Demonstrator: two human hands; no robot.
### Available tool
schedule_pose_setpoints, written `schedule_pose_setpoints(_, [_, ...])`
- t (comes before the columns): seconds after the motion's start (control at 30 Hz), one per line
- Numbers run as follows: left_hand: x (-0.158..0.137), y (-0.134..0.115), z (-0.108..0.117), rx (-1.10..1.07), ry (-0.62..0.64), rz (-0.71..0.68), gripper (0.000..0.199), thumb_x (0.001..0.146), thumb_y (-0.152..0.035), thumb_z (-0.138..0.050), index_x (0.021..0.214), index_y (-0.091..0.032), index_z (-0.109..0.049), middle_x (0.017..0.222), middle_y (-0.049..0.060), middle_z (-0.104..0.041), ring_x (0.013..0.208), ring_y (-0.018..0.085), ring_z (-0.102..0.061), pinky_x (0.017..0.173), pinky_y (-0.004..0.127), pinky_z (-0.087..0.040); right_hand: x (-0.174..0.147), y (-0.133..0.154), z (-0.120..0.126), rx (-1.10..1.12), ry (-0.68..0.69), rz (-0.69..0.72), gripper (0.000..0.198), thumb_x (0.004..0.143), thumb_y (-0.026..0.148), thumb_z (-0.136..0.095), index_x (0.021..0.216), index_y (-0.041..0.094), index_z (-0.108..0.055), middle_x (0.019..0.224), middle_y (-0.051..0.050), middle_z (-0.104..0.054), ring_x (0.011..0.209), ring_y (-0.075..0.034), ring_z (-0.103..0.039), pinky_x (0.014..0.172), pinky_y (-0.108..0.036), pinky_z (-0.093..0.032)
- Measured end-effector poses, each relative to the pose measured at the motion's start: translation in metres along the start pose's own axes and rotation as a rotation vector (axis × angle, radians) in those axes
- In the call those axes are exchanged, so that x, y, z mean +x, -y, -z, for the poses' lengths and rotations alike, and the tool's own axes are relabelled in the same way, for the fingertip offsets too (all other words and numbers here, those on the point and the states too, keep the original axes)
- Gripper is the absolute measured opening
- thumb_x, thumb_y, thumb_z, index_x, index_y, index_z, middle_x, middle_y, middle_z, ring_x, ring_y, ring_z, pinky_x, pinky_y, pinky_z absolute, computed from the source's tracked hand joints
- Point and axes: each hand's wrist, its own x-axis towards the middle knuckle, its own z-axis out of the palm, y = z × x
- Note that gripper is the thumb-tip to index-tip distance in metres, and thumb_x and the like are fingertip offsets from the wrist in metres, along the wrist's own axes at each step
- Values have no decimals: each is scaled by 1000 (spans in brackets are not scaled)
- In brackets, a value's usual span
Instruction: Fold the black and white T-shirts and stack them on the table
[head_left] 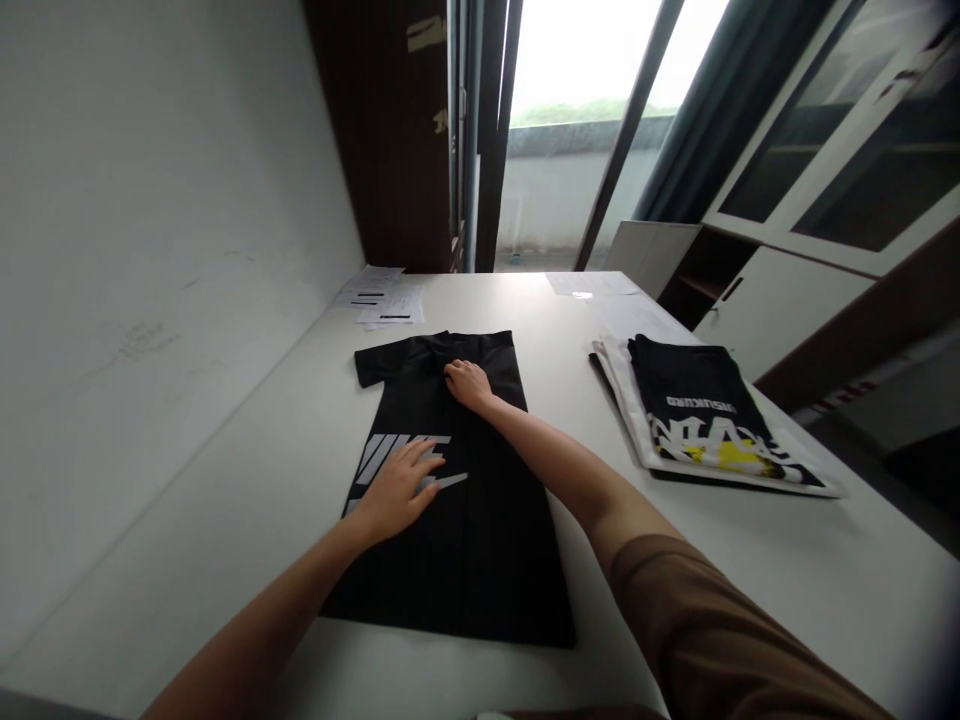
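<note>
A black T-shirt [495, 540] lies on the table in front of me, one side folded in, with a short sleeve sticking out to the far left. Grey block lettering runs across its left part, partly covered by my hand. My left hand [397, 490] rests flat on that lettering, fingers spread and open. Farther up, close to the collar, my right hand [469, 384] is closed with its fingers curled into the black fabric. The fingertips are partly hidden, but they appear to grip the cloth.
To the right lies a stack of folded T-shirts [686, 400], black and white, the top one with white and yellow print. Papers [386, 300] lie at the far left of the white table [750, 570], by the wall. Cabinets [795, 300] stand beyond its right edge.
</note>
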Motion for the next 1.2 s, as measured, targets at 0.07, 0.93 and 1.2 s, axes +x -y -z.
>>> schedule_pose_setpoints(0.07, [-3,17,1,38,-33,47,38,100,-29,-53,136,-23,-62,158,8,-44,149,28,-34,124,53,-27,-2,-3,-3,54,-13,24,26,99,24,-51,118,25,-69,122,-9,-68,114,-26,-61,98,-36,-46])
schedule_pose_setpoints(0.93, [-25,68,5,366,-73,462,53,101,-46,-48,147,-22,-51,131,14,-61,115,29,-59,97,39,-46,3,-25,-22,-14,276,145,73,102,65,-32,164,26,-25,170,-9,-17,157,-31,-14,126,-52,-11])
schedule_pose_setpoints(1.2, [-37,62,24,60,57,521,55,98,-41,-50,151,-25,-45,94,3,-73,88,23,-69,74,29,-45,-17,-45,-19,-33,233,167,68,104,62,-34,163,29,-27,169,-7,-20,156,-28,-17,126,-49,-13])
